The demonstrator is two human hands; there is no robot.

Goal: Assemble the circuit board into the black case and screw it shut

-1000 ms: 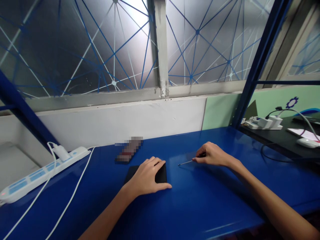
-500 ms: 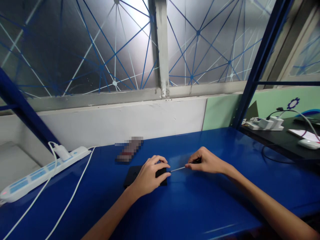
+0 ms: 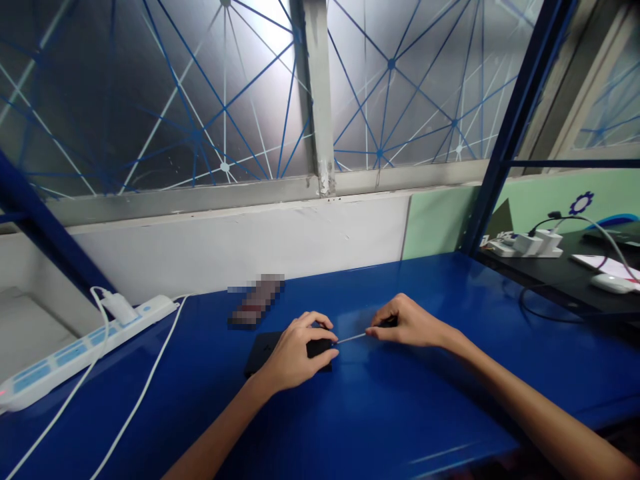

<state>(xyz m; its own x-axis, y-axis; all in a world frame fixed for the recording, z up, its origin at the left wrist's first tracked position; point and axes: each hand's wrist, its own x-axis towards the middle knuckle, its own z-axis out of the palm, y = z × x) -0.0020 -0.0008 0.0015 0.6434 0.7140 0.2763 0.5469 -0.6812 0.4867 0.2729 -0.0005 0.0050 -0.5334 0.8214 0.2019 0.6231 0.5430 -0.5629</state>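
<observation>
A flat black box lies on the blue table, partly hidden under my left hand. The fingers of that hand curl over its right end, thumb and forefinger close to a thin metal shaft. That shaft runs across to my right hand, which is closed around the dark handle of what looks like a screwdriver. Its tip meets the fingertips of my left hand, and what it touches there is too small to make out.
A pixelated flat item lies behind the box. At the left a white power strip with white cables stretches along the table. Blue posts frame the workplace. On a black desk at right stand another power strip and a white mouse.
The whole view has shifted slightly to the left. Both hands keep nearly the same pose, with the shaft still between them.
</observation>
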